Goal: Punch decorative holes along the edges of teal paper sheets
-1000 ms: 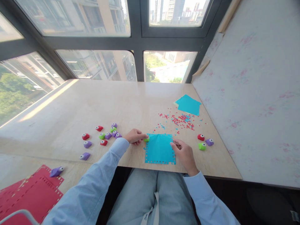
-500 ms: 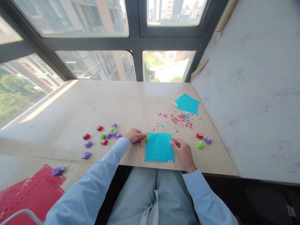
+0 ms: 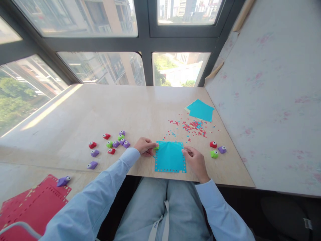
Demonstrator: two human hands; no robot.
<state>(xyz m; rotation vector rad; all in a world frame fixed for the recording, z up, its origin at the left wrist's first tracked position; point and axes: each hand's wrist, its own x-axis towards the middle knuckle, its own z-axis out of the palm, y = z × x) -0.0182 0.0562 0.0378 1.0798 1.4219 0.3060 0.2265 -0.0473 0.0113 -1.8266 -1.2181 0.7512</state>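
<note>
Pinching a small green punch (image 3: 156, 146) against the upper left corner of a blue paper square (image 3: 170, 156), the left hand (image 3: 144, 146) has its fingers closed round the little tool, while the right hand (image 3: 195, 160) rests at the sheet's right edge with thumb and fingers curled onto the paper, holding it down. The sheet lies flat at the near edge of the pale wooden table (image 3: 100, 110), its border already lined with small holes. No writing or label can be read on anything here; the punches only carry round googly eyes. A cluster of red, green and purple punches (image 3: 110, 144) sits to the left, three more punches (image 3: 215, 149) to the right, and red and blue confetti (image 3: 193, 127) is scattered beyond the sheet, near another blue sheet (image 3: 200, 110). Red punched paper (image 3: 35, 204) lies lower left with a purple punch (image 3: 63, 181) on it. Tall windows (image 3: 100, 72) face city buildings; a blotchy white wall (image 3: 271, 100) rises to the right
</note>
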